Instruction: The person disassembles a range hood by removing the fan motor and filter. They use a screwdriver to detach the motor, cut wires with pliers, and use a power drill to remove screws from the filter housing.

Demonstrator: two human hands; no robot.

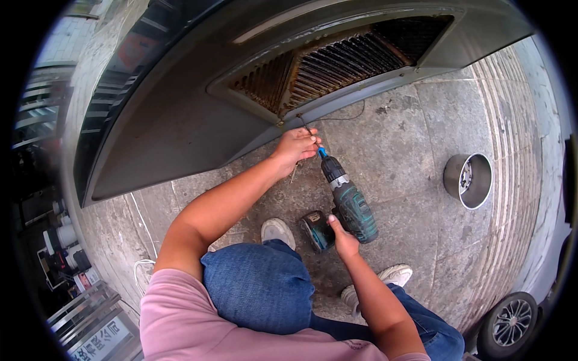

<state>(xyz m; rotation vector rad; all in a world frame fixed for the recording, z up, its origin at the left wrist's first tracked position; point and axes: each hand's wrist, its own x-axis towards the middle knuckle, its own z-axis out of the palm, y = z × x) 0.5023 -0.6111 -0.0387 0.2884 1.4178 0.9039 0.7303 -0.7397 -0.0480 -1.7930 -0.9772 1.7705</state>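
Observation:
My right hand (pixel 345 242) is wrapped round the grip of a dark green and black cordless drill (pixel 355 207), its battery pack at the lower left. A long thin driver bit (pixel 307 127) with a blue collar runs from the chuck up to the lower rim of a range hood (pixel 174 114). The fingers of my left hand (pixel 296 147) are closed round the bit just ahead of the collar. The bit's tip meets the rim close to a corner of the greasy filter opening (pixel 346 60); any screw there is too small to make out.
A round metal pot (pixel 468 180) with small pieces inside stands on the stone paving (pixel 409 156) at the right. A thin wire (pixel 354 117) trails beside the hood's rim. At lower right is a car wheel (pixel 512 326); a white cable (pixel 142 274) lies at left.

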